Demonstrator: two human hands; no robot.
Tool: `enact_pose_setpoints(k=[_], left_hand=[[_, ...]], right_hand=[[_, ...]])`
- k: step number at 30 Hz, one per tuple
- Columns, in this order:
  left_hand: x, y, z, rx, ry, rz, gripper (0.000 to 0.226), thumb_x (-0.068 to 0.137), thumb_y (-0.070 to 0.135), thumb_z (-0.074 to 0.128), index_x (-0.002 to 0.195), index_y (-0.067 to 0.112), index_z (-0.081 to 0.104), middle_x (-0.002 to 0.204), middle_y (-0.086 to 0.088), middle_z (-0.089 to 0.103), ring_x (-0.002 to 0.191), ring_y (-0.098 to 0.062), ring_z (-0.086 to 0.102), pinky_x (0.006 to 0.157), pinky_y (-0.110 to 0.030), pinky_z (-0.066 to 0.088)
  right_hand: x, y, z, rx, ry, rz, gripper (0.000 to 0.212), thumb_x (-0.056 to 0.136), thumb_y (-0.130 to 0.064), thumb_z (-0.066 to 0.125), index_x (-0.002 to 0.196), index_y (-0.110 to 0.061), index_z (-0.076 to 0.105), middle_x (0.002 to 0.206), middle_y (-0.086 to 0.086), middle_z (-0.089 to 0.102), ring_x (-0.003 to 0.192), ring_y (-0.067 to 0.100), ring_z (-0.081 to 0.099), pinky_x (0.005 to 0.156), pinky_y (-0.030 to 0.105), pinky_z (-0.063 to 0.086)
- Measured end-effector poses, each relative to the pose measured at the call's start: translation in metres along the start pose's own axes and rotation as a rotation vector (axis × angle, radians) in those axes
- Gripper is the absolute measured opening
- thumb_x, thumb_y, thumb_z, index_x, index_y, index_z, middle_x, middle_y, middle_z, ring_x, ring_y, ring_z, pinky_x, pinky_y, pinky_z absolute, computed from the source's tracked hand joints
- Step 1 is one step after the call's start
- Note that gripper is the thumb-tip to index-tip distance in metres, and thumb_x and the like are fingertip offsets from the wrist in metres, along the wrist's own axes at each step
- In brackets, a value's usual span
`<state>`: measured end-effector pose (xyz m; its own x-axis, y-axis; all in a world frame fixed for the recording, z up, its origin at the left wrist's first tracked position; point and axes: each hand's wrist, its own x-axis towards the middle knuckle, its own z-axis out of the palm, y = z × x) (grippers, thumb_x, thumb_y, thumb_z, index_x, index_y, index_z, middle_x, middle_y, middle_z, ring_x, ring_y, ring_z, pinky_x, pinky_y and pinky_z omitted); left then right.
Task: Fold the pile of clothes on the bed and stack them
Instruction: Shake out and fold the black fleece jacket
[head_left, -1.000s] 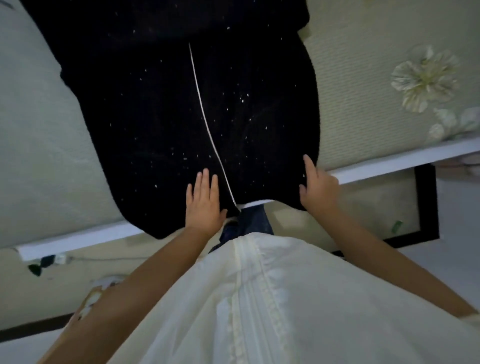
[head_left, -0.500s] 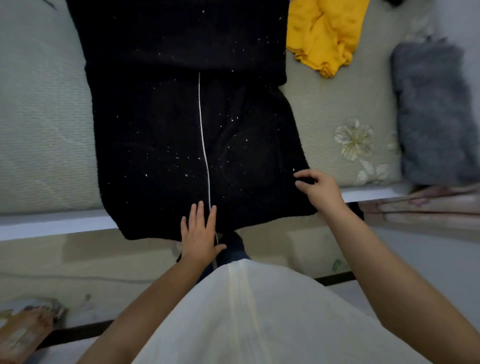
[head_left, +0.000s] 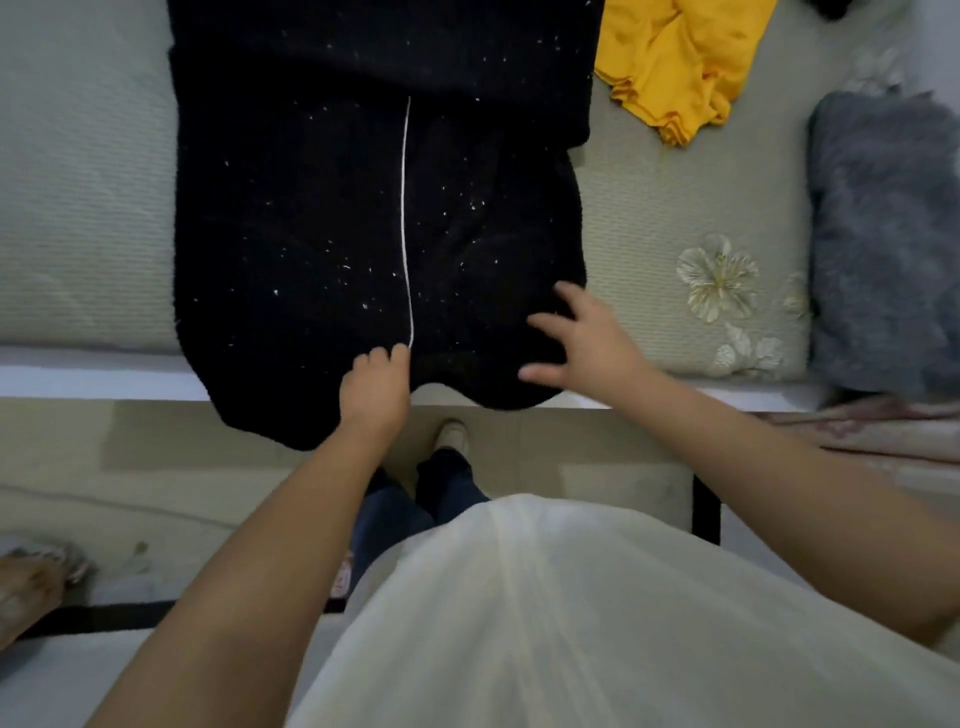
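A black fleecy garment with a thin white line down its middle lies spread flat on the bed, its near hem hanging over the bed's edge. My left hand has its fingers curled onto the hem right at the lower end of the white line. My right hand hovers with fingers spread over the garment's near right corner. A crumpled yellow garment lies further back on the right.
The bed has a pale green ribbed cover with flower prints and a white front edge. A grey fluffy folded item lies at the right. My feet stand on the floor just below the bed edge.
My left hand went from lying flat on the hem to curling its fingers on it. My right hand moved inward from the right edge, fingers spread. The hem's middle has bunched upward.
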<state>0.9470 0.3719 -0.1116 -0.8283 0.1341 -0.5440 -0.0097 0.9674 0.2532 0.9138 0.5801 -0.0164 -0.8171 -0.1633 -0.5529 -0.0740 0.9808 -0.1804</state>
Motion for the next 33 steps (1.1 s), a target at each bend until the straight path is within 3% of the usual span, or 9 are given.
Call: enact_pose_setpoints(k=[3, 6, 10, 14, 18, 21, 26, 30, 33], left_hand=[[-0.005, 0.009, -0.027, -0.073, -0.024, -0.001, 0.03, 0.085, 0.006, 0.054, 0.11, 0.005, 0.038, 0.1, -0.015, 0.056, 0.081, -0.024, 0.051, 0.058, -0.031, 0.037], [-0.012, 0.015, -0.052, -0.246, -0.076, -0.06, 0.038, 0.081, 0.005, 0.06, 0.113, 0.003, 0.038, 0.097, -0.014, 0.055, 0.075, -0.02, 0.049, 0.06, -0.031, 0.041], [-0.029, 0.023, -0.067, -0.368, -0.007, -0.136, 0.039, 0.077, 0.004, 0.065, 0.111, 0.001, 0.046, 0.109, -0.014, 0.049, 0.087, -0.022, 0.051, 0.068, -0.027, 0.043], [-0.045, 0.022, -0.058, -0.405, 0.122, -0.22, 0.029, 0.078, 0.013, 0.067, 0.103, 0.001, 0.056, 0.114, -0.011, 0.042, 0.082, -0.017, 0.045, 0.071, -0.024, 0.039], [-0.058, 0.02, -0.037, -0.509, 0.248, -0.356, 0.049, 0.081, 0.017, 0.064, 0.128, 0.012, 0.052, 0.115, -0.013, 0.048, 0.099, -0.026, 0.051, 0.085, -0.031, 0.042], [-0.07, 0.03, -0.015, -0.713, 0.346, -0.425, 0.05, 0.085, 0.012, 0.06, 0.133, 0.014, 0.047, 0.112, -0.015, 0.049, 0.1, -0.026, 0.051, 0.082, -0.024, 0.037], [-0.072, 0.027, 0.011, -0.671, 0.413, -0.374, 0.045, 0.082, 0.01, 0.063, 0.125, 0.002, 0.051, 0.112, -0.019, 0.058, 0.107, -0.032, 0.052, 0.095, -0.039, 0.035], [-0.069, 0.033, 0.017, -0.704, 0.486, -0.329, 0.041, 0.075, 0.012, 0.071, 0.112, 0.0, 0.059, 0.102, -0.015, 0.065, 0.098, -0.03, 0.058, 0.094, -0.037, 0.031], [-0.078, 0.045, 0.025, -0.884, 0.477, -0.278, 0.06, 0.073, 0.013, 0.074, 0.126, 0.004, 0.049, 0.122, -0.01, 0.057, 0.109, -0.013, 0.046, 0.107, -0.039, 0.025]], right_hand=[[-0.009, -0.015, 0.036, -0.402, -0.086, -0.186, 0.098, 0.075, -0.06, 0.06, 0.148, -0.024, 0.006, 0.156, 0.008, 0.004, 0.143, 0.029, 0.001, 0.112, 0.055, 0.001], [-0.013, -0.03, 0.068, -0.309, -0.02, -0.083, 0.107, 0.074, -0.06, 0.06, 0.148, -0.018, -0.005, 0.155, 0.01, 0.007, 0.143, 0.028, -0.001, 0.111, 0.056, -0.006], [-0.014, -0.059, 0.086, -0.113, 0.147, 0.053, 0.105, 0.061, -0.05, 0.078, 0.143, -0.006, 0.029, 0.139, 0.017, 0.042, 0.134, 0.028, 0.035, 0.11, 0.057, 0.016], [-0.005, -0.066, 0.081, -0.036, 0.496, -0.006, 0.065, 0.032, -0.008, 0.09, 0.094, -0.003, 0.071, 0.081, 0.013, 0.069, 0.072, 0.025, 0.068, 0.071, 0.047, 0.055], [0.001, -0.059, 0.064, 0.086, 0.693, -0.282, 0.046, 0.036, 0.008, 0.081, 0.081, 0.003, 0.07, 0.064, 0.013, 0.065, 0.048, 0.024, 0.06, 0.042, 0.022, 0.047], [-0.007, -0.055, 0.055, 0.005, 0.716, -0.492, 0.036, 0.039, 0.007, 0.082, 0.071, -0.004, 0.072, 0.067, 0.007, 0.07, 0.045, 0.019, 0.058, 0.036, 0.017, 0.042], [-0.011, -0.035, 0.039, -0.066, 0.672, -0.788, 0.03, 0.047, 0.002, 0.087, 0.074, -0.003, 0.075, 0.075, 0.009, 0.073, 0.05, 0.019, 0.065, 0.036, 0.02, 0.047], [-0.007, -0.032, 0.028, -0.098, 0.672, -0.822, 0.019, 0.058, 0.0, 0.081, 0.075, 0.003, 0.073, 0.07, 0.013, 0.069, 0.052, 0.023, 0.063, 0.039, 0.021, 0.049], [-0.006, -0.037, 0.025, -0.076, 0.689, -0.761, 0.01, 0.068, -0.001, 0.069, 0.076, 0.005, 0.071, 0.067, 0.015, 0.067, 0.052, 0.025, 0.063, 0.038, 0.023, 0.048]])
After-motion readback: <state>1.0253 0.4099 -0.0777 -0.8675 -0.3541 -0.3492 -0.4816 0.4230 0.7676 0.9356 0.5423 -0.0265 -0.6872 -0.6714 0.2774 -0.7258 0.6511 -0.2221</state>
